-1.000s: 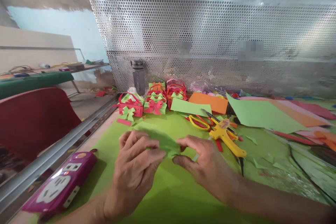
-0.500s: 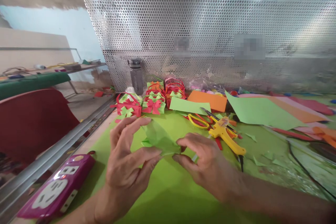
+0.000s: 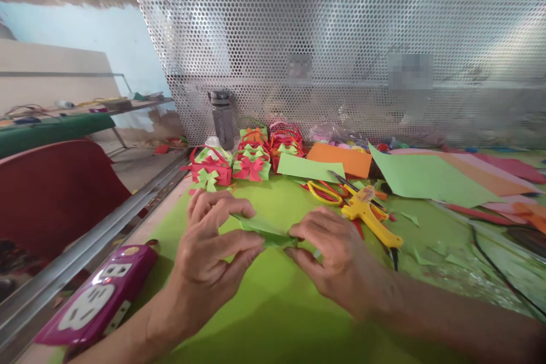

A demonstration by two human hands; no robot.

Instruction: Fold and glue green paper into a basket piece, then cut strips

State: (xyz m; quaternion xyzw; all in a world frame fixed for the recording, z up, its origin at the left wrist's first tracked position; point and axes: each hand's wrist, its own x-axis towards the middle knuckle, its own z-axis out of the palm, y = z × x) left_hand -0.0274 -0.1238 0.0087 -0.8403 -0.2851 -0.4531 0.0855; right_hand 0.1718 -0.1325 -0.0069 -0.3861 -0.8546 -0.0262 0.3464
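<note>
A folded piece of light green paper (image 3: 268,231) is held between my two hands above the green table covering (image 3: 264,301). My left hand (image 3: 217,244) pinches its left end between thumb and fingers. On the opposite end, the thumb and index finger of my right hand (image 3: 326,256) close on the paper. Beyond them stand several small red and green paper baskets (image 3: 212,170) with bows and handles. Just past my right hand lie a yellow glue gun (image 3: 371,219) and yellow-handled scissors (image 3: 325,193).
A purple power strip (image 3: 100,296) lies at the table's left edge, beside a red chair (image 3: 60,199). At the back stand a grey bottle (image 3: 222,122) and a perforated metal screen (image 3: 341,28). Coloured paper sheets (image 3: 430,179), scraps and a black cable (image 3: 503,273) cover the right side.
The green paper's upper flap has tipped down, so the piece looks flatter and narrower. Both hands still hold its ends. The view has shifted slightly.
</note>
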